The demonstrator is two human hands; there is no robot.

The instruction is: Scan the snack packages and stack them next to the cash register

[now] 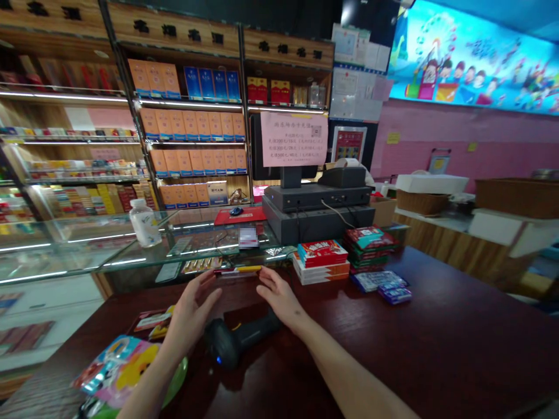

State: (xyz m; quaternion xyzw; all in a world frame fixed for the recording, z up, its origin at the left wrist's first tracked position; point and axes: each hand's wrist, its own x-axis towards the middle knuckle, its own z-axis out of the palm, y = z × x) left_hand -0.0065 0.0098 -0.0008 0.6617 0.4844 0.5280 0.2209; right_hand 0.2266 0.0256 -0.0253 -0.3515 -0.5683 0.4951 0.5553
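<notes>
Several wall shelves (192,125) in the upper left of the frame hold rows of orange and blue boxes. The glass case (87,256) below them shows packs inside and bears a clear bottle (144,222) on top. Right of centre stands a till (317,203), with stacked red boxes (322,262) and blue packets (379,285) before it on the dark counter (437,349). Colourful packets (117,366) lie at lower left. A black scanner (231,340) lies low in the centre, between and just below the left hand (192,308) and right hand (279,297). Both hands are spread and hold nothing; the right wrist covers the scanner's far end.
</notes>
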